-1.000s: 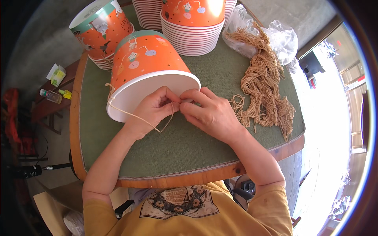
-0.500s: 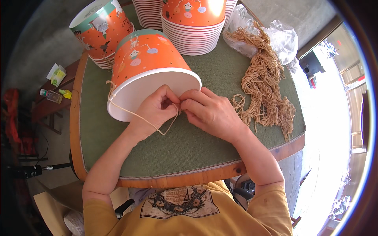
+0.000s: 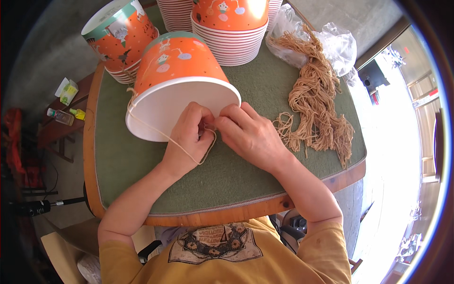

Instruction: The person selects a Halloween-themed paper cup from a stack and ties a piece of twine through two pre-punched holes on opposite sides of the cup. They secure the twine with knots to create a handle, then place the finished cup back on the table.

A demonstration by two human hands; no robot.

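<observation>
An orange paper bucket (image 3: 189,66) with printed figures and a teal base band lies tilted on its side, its white mouth facing me. A thin tan string (image 3: 156,128) leaves the left side of its rim, crosses the mouth and loops round to my fingers. My left hand (image 3: 185,137) is closed in a pinch on the string in front of the mouth. Against it, at the right part of the rim, my right hand (image 3: 250,135) is closed too, its fingertips meeting the left ones at the string. The exact pinch point is partly hidden by the fingers.
Stacked orange buckets (image 3: 231,42) stand at the back, with another stack (image 3: 116,40) at the back left. A tangled bundle of tan strings (image 3: 317,99) lies on the right, beside a clear plastic bag (image 3: 338,47). The green-covered table (image 3: 203,194) has a wooden edge.
The bucket has shifted slightly left and up, its mouth tipped a little more. My left hand has turned slightly, and the string loop hangs closer to it. Both hands stay together.
</observation>
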